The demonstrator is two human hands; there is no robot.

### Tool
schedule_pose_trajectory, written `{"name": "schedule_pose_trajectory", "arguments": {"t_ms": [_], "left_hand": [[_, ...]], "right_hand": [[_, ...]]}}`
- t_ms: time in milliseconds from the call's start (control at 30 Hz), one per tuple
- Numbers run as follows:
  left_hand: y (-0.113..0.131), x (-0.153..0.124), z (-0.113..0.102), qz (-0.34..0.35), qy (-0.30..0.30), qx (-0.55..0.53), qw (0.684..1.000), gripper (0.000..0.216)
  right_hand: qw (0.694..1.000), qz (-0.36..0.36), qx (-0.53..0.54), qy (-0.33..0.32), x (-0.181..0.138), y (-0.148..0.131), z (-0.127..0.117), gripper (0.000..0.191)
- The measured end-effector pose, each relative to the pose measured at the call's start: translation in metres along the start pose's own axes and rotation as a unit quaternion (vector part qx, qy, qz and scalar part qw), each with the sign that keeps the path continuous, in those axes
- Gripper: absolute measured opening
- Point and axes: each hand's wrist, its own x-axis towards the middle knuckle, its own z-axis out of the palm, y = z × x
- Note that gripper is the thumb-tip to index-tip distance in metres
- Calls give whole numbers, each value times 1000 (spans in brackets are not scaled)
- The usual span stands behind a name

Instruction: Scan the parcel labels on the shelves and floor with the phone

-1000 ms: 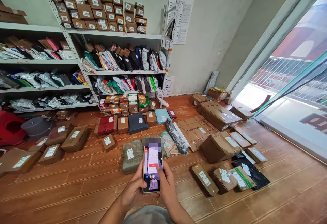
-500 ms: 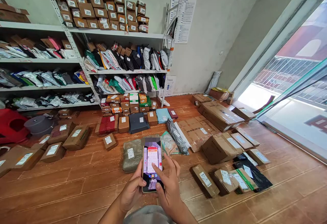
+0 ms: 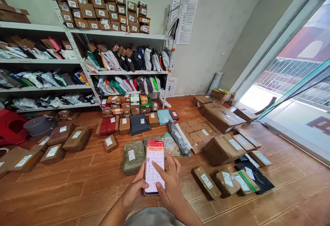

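Left hand point(image 3: 134, 191) is clamped on the phone point(image 3: 151, 171), thumb over its edge, while the right hand point(image 3: 171, 186) has its fingers point(image 3: 161, 172) spread apart over the lit screen, and the phone's up above the wood floor point(image 3: 98, 184), kinda in front of a greenish-brown parcel point(image 3: 132, 166).

Beyond the phone point(image 3: 152, 176), parcels point(image 3: 136, 159) lie on the floor point(image 3: 87, 183) before the shelves point(image 3: 158, 36).

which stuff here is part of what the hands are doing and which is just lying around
In use:
phone
left hand, holding it
right hand, at the phone

Lying about, untouched:
olive parcel
small brown box
dark blue parcel
flat black parcel
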Motion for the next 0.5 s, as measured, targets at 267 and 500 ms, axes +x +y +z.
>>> {"name": "schedule_pose_trajectory", "arguments": {"t_ms": [267,500], "left_hand": [[-4,-2,-3,-5,-62,-8,998,108],[-9,-3,-3,-11,-58,-10,998,110]], "right_hand": [[889,278,361,42,7,4,10,39],[808,383,446,26,26,3,9,23]]}}
